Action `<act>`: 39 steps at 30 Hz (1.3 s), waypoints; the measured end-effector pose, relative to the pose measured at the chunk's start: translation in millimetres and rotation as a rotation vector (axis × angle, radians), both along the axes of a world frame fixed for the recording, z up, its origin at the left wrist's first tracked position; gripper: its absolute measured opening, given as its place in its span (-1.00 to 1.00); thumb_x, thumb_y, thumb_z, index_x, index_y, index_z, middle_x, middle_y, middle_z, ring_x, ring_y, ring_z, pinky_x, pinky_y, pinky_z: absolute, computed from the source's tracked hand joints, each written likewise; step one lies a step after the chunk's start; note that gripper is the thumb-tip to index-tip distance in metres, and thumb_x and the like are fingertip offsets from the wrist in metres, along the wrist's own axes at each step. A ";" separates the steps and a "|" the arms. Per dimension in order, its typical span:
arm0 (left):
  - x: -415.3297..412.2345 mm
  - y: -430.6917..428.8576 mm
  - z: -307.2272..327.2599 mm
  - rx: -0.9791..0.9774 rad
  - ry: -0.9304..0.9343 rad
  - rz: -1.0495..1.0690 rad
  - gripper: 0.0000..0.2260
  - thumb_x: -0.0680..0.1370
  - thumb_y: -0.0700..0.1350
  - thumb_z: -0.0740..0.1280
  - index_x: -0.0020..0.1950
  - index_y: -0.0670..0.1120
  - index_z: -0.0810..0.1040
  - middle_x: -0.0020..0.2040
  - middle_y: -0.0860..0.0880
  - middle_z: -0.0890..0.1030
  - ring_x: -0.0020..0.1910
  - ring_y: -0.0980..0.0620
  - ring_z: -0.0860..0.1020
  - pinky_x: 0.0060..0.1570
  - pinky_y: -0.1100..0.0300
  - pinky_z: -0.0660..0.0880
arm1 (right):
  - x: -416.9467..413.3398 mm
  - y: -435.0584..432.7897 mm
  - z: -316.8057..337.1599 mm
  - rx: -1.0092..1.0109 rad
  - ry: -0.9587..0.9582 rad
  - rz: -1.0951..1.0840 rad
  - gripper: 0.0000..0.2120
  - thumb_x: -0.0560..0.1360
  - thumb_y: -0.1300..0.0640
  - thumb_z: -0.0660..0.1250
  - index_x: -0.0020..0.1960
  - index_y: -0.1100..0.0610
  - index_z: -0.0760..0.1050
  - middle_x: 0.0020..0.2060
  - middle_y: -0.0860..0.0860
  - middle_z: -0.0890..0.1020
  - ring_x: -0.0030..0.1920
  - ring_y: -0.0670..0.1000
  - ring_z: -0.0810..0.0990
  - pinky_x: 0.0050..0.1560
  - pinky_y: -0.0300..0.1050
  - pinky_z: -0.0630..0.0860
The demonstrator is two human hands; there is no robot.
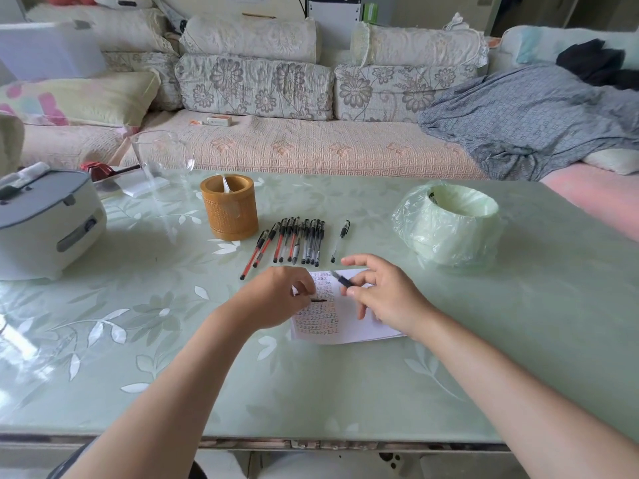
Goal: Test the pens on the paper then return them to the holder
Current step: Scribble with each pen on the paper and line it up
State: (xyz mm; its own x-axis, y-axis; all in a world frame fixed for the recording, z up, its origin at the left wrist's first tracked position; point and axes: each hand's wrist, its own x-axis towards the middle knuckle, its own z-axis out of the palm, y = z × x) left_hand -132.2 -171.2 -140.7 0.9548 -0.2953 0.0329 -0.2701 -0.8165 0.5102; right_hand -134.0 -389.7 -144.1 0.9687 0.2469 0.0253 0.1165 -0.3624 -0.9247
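A white paper covered in small pen marks lies on the green table. Over it, my right hand pinches an uncapped pen, tip pointing up-left. My left hand pinches a thin black cap or pen piece just left of the pen tip. Behind the paper lies a row of several capped red and black pens, with one black pen apart to the right. The round brown holder stands further back left, with one pale item inside.
A grey-and-white rice cooker fills the table's left side. An empty glass jug stands behind the holder. A bin lined with a green plastic bag sits at the right. A sofa runs behind the table.
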 end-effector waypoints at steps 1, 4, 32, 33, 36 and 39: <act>0.3 -0.4 0.0 0.001 0.001 0.002 -0.89 0.50 -0.14 0.41 -0.04 0.07 0.60 -0.19 0.22 0.55 -0.20 0.20 0.53 -0.21 0.36 0.44 | 0.9 -0.8 -1.9 -0.114 -0.048 -0.018 -0.73 0.50 0.25 0.38 0.07 -0.10 0.53 -0.19 -0.07 0.66 -0.43 -0.03 0.56 -0.39 -0.11 0.49; 1.2 -0.4 -1.4 -0.003 0.009 0.012 -0.89 0.50 -0.13 0.42 -0.03 0.07 0.61 -0.18 0.23 0.56 -0.18 0.15 0.55 -0.15 0.28 0.48 | 1.4 -2.6 -6.4 -0.419 -0.154 -0.034 -0.83 0.48 0.10 0.39 -0.03 -0.18 0.60 -0.15 -0.22 0.66 -0.31 -0.22 0.54 -0.09 -0.16 0.54; -19.7 -41.7 14.2 -0.556 0.356 0.091 -0.90 0.37 -0.19 0.53 -0.21 -0.18 0.66 -0.17 -0.14 0.70 -0.25 0.06 0.60 -0.15 0.21 0.51 | -17.1 3.9 8.9 -1.033 -0.545 0.020 -0.41 0.23 -0.45 -0.10 -0.46 0.10 0.21 -0.56 0.00 0.32 -0.41 0.05 0.36 -0.45 -0.14 0.03; -19.9 -43.7 15.0 -0.552 0.355 0.100 -0.90 0.37 -0.19 0.53 -0.20 -0.19 0.67 -0.17 -0.14 0.70 -0.27 0.07 0.59 -0.19 0.24 0.50 | -16.9 2.3 8.3 -1.033 -0.538 0.016 -0.40 0.23 -0.45 -0.10 -0.46 0.10 0.22 -0.55 0.00 0.33 -0.42 0.04 0.36 -0.45 -0.13 0.04; -20.1 -48.2 19.0 -0.520 0.363 0.103 -0.91 0.38 -0.20 0.53 -0.21 -0.19 0.66 -0.21 -0.13 0.69 -0.37 0.15 0.53 -0.38 0.39 0.41 | -15.9 -1.7 5.5 -1.014 -0.538 0.018 -0.39 0.23 -0.48 -0.11 -0.45 0.09 0.22 -0.56 -0.01 0.34 -0.45 0.00 0.32 -0.45 -0.14 0.06; -15.1 -52.5 26.3 -0.507 0.350 0.110 -0.89 0.38 -0.17 0.51 -0.21 -0.17 0.64 -0.31 -0.06 0.63 -0.40 0.14 0.50 -0.40 0.35 0.38 | -15.6 -8.7 7.0 -0.861 -0.488 0.052 -0.47 0.34 -0.48 0.06 -0.31 0.00 0.33 -0.49 -0.08 0.41 -0.39 -0.04 0.38 -0.36 -0.12 0.23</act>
